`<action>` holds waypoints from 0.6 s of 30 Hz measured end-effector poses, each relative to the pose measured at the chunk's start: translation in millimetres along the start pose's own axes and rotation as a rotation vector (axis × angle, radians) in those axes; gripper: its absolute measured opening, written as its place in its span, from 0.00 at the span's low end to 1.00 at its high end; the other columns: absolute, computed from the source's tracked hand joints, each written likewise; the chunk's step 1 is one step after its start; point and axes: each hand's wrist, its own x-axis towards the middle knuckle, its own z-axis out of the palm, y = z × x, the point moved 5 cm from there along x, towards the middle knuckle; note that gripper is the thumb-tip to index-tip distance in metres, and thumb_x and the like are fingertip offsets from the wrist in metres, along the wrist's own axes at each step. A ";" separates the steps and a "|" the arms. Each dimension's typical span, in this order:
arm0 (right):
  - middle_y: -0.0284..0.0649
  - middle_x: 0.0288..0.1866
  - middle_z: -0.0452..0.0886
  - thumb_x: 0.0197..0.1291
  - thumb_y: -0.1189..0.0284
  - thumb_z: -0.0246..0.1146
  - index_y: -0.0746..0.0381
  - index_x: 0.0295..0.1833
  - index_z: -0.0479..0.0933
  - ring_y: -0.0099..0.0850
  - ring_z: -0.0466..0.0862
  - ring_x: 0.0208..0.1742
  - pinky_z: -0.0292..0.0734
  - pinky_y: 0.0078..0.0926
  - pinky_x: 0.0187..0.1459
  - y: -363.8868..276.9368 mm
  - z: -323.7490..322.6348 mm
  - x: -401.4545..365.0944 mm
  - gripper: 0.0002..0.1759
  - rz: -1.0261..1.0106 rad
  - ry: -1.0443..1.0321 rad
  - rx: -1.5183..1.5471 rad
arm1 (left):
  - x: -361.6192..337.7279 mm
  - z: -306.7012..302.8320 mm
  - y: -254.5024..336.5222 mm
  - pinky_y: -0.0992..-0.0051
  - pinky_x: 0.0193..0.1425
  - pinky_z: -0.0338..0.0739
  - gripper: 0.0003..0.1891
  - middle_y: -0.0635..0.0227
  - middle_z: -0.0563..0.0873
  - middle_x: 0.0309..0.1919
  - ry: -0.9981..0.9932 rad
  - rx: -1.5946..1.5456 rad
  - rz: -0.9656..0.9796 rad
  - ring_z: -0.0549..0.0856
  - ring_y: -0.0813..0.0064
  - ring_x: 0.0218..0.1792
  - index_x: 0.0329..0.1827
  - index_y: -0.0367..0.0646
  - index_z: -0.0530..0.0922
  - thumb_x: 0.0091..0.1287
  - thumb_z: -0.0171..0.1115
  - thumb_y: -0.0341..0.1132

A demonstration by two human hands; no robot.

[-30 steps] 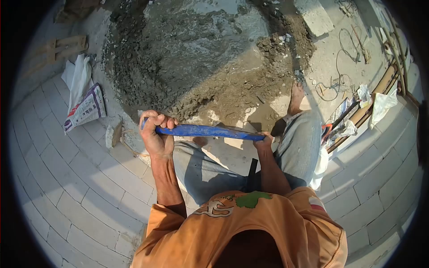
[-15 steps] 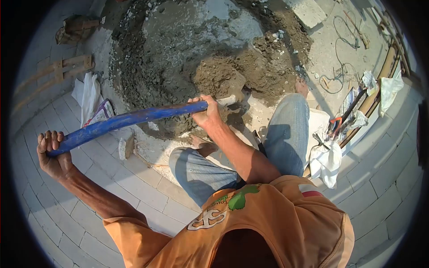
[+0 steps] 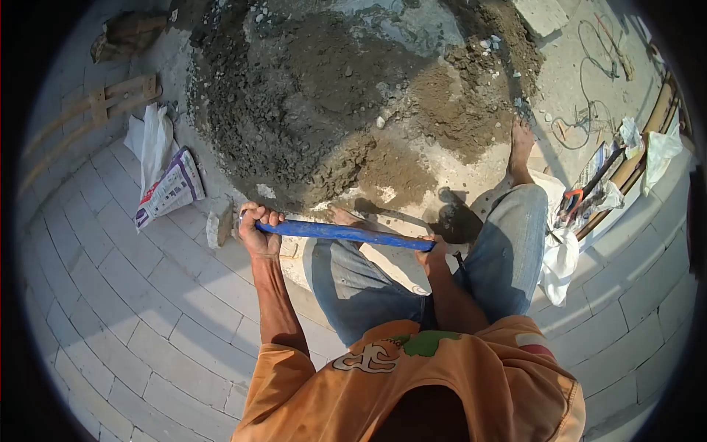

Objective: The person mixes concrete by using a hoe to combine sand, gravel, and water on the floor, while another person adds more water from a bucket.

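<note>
A blue-handled shovel lies almost level across the front of my body. My left hand is closed around the left end of the handle, knuckles up. Lower on the handle, near my right thigh, my right hand grips it, its fingers partly hidden. The blade is out of sight beyond my right hand and forearm. Ahead of my feet spreads a heap of wet grey mortar, with browner sandy mix on its right side. A small mound sits at its near edge.
A printed sack and a broken block lie to the left. On the right are bamboo poles, white plastic bags and loose wire. My bare right foot stands beside the heap; paving surrounds me.
Both hands have brought the shovel back toward my body; the left moved right, the right moved down and right. The blade has left the sandy mix, and the mound there looks lower and spread.
</note>
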 end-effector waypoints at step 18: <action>0.39 0.31 0.67 0.62 0.78 0.57 0.63 0.37 0.64 0.32 0.73 0.30 0.81 0.44 0.48 231.7 222.6 -140.2 0.07 0.287 -0.317 -0.004 | -55.0 62.7 305.4 0.70 0.40 0.66 0.06 0.73 0.62 0.19 -0.404 0.110 0.476 0.65 0.77 0.23 0.29 0.43 0.70 0.62 0.56 0.22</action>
